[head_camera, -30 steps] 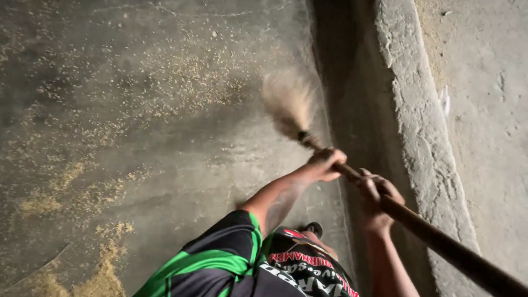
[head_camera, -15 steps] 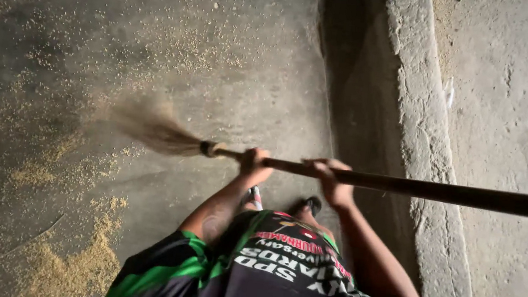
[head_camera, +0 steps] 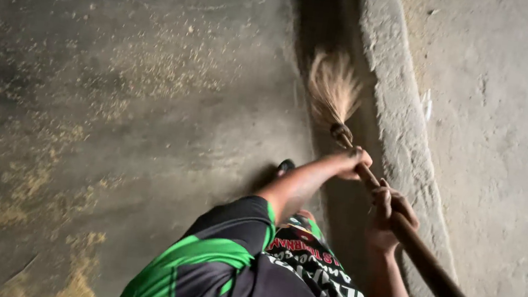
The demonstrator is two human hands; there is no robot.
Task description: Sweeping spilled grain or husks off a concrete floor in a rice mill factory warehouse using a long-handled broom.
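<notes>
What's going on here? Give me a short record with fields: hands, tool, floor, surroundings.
Left hand: left hand grips the broom handle low, near the bristles
Right hand: right hand grips the handle higher up
Tool: broom bristles, pale and blurred, at the foot of the concrete ledge
Floor: concrete floor with scattered yellowish grain-like bits
Clothing: black and green shirt

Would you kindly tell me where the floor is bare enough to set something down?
The grey concrete floor is barest between the scattered yellow grain dust and the raised concrete kerb. The pale ledge beyond the kerb is also bare. It is crowded by the kerb, where both hands hold the straw broom.
</notes>
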